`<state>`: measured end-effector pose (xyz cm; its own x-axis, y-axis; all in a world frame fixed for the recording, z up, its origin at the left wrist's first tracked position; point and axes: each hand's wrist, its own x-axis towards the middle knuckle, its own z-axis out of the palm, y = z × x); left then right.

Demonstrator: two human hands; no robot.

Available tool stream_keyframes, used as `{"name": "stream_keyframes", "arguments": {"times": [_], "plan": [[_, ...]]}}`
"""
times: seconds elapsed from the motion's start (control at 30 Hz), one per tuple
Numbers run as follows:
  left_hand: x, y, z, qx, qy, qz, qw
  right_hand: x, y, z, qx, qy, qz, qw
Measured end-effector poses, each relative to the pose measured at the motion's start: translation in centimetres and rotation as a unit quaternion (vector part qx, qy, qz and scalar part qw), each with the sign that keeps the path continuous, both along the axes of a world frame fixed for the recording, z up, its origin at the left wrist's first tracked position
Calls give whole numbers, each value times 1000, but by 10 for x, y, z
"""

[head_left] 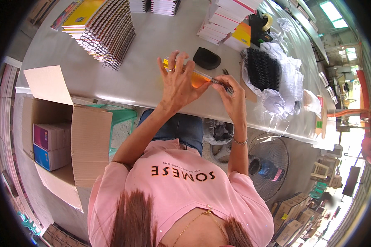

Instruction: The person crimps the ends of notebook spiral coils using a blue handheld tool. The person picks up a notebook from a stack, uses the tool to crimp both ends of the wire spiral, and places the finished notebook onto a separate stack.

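My left hand (179,83) grips a notebook (200,78) with a yellow-orange cover near the table's front edge, seen almost edge-on between spread fingers and thumb. My right hand (233,100) pinches a dark spiral binding coil (221,84) at the notebook's right end. Whether the coil is threaded through the holes is too small to tell. Just beyond the hands lies a rounded black object (207,58). A small dark tool (225,71), perhaps cutters, lies beside my right fingers.
Spiral-bound yellow notebooks (107,33) are stacked at the far left. Unbound books (224,22) stand at the back right. Black coils (263,68) lie on white wrapping to the right. A cardboard box (92,144) of books is at lower left, a fan (270,164) at lower right.
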<state>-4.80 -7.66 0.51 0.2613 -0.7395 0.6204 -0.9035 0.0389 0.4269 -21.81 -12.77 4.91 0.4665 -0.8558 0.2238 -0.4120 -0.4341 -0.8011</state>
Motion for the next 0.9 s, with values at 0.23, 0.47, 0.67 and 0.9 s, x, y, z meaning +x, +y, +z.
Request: {"name": "stream_keyframes", "arguments": {"times": [0.23,0.47,0.67,0.9], "plan": [[-2,-1,0,-3,3,-9,1000,2,2,2,-16,13,19,1000],[-7,1,4,5,-3,8,1000,6,2,-2,-80,37,33,996],[-5,4,3,29,10,-2,1000,12,6,-2,-58,36,4,998],[10,7,1,-6,79,-32,996,17,3,-4,-134,54,8,989]]}}
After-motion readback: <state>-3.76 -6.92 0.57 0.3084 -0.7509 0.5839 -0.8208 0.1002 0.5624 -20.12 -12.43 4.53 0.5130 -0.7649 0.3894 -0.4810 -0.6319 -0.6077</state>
